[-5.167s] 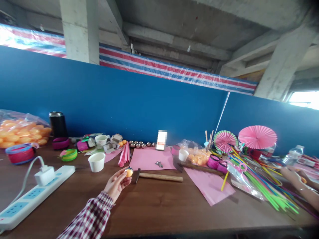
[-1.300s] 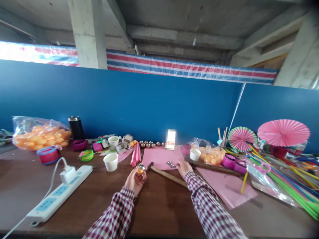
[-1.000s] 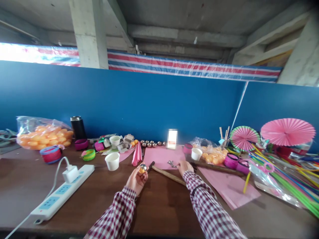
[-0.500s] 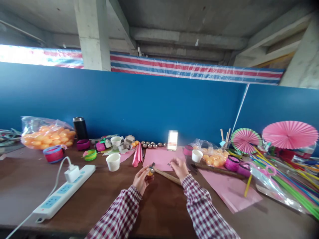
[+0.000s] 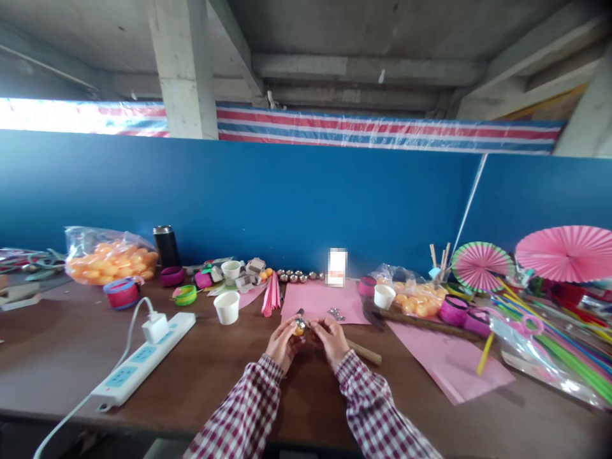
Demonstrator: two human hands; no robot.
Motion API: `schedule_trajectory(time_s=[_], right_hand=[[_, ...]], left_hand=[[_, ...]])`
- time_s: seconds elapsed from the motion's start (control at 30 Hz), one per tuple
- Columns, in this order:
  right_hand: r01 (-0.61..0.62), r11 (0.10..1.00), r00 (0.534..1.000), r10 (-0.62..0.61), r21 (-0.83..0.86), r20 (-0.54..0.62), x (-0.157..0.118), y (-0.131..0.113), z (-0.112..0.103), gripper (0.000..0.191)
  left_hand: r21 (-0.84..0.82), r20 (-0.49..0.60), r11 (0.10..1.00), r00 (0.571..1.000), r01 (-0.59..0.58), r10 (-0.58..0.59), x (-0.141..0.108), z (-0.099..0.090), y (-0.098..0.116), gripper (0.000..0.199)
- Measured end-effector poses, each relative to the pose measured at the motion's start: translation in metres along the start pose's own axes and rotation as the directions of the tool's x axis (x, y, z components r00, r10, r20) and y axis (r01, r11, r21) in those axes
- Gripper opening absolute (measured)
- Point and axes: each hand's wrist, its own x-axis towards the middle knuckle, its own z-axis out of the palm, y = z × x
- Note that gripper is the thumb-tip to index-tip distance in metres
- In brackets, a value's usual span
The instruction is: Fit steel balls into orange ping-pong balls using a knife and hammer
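Note:
Near the middle of the table my left hand [image 5: 282, 345] is closed on a small ball [image 5: 299, 327], shiny silver on top and orange below. My right hand [image 5: 331, 342] is right beside it, thumb and fingers pinched at the ball's right side; what they hold is too small to make out. Beyond the hands, several small silver pieces [image 5: 336, 313] lie on a pink sheet [image 5: 306, 299]. A wooden handle [image 5: 366, 352] sticks out from behind my right hand; its other end is mostly hidden.
Silver balls [image 5: 299, 276] line the back of the sheet. Paper cups [image 5: 226, 308] and pink strips [image 5: 271, 296] stand or lie to the left, with a power strip [image 5: 143, 360] nearer. At right are a hammer-like tool [image 5: 425, 322], bagged orange balls [image 5: 418, 301] and another pink sheet [image 5: 452, 370].
My right hand has moved left and nearer, from over the pink sheet to the ball in my left hand. The small silver pieces now show. The view has shifted slightly.

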Motion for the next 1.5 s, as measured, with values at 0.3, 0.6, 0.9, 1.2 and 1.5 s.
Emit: schedule_trajectory(time_s=[0.3,0.6,0.9,1.2,1.5], right_hand=[[0.004,1.0,1.0,-0.004,0.002,0.004,-0.002,0.006,0.006,0.032],[-0.04,0.999,0.999,0.04,-0.017,-0.011,0.0,0.014,0.004,0.032],[-0.058,0.998,0.998,0.058,-0.002,-0.026,0.002,0.017,0.002,0.032],[-0.08,0.997,0.997,0.08,0.004,-0.023,0.001,0.014,0.004,0.033],[-0.073,0.997,0.997,0.073,-0.004,-0.017,0.002,0.017,0.003,0.033]], left_hand=[[0.018,0.03,1.0,1.0,0.009,-0.01,-0.004,0.006,0.003,0.037],[0.025,0.05,0.999,0.999,0.019,-0.02,-0.002,0.004,0.002,0.034],[0.024,0.028,1.0,0.999,0.015,-0.016,-0.001,0.003,0.002,0.04],[0.028,0.046,1.0,0.999,0.014,-0.015,-0.001,0.003,0.001,0.038],[0.033,0.037,0.999,0.999,0.01,-0.012,0.001,0.002,0.0,0.037]])
